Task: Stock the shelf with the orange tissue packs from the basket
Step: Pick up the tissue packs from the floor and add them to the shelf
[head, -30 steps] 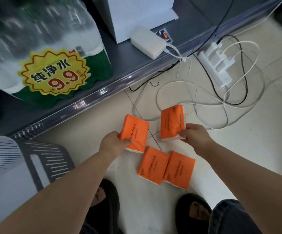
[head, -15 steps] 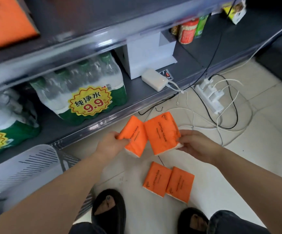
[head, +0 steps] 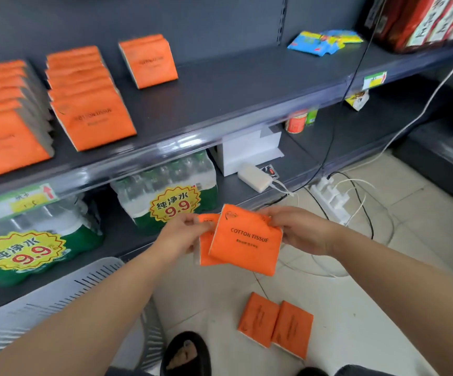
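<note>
Orange tissue packs [head: 247,245], overlapping; left hand [head: 182,236] grips one; right hand [head: 300,230] grips another.

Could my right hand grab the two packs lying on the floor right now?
Probably not yet: the right hand grips a pack. The floor packs lie uncovered below it, nothing between.
</note>
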The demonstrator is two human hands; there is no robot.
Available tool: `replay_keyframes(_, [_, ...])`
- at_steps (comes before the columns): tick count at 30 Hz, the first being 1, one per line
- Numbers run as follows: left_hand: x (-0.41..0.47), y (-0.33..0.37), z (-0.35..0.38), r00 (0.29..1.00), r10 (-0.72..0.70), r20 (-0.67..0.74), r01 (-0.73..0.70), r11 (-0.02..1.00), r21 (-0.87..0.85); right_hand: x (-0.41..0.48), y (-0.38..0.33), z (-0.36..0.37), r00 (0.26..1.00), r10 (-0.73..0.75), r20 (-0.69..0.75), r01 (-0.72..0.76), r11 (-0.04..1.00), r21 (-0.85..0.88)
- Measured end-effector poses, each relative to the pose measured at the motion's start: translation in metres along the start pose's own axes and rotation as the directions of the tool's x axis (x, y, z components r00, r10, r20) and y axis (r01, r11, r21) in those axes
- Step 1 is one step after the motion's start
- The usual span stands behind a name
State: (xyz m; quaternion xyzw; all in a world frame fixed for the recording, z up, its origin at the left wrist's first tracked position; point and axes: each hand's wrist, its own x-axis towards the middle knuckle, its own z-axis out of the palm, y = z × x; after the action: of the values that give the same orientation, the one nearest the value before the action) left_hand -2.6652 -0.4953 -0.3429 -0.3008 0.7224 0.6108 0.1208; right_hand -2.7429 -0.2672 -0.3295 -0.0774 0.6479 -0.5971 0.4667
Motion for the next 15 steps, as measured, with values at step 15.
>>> replay_keyframes(15, [-0.058,0.059,-0.032,0.982,0.177,0.06,-0.142,0.916,-0.376,0.005,-0.081,0.084,0.68,-0.41,-0.608,0.203,0.902,-0.382])
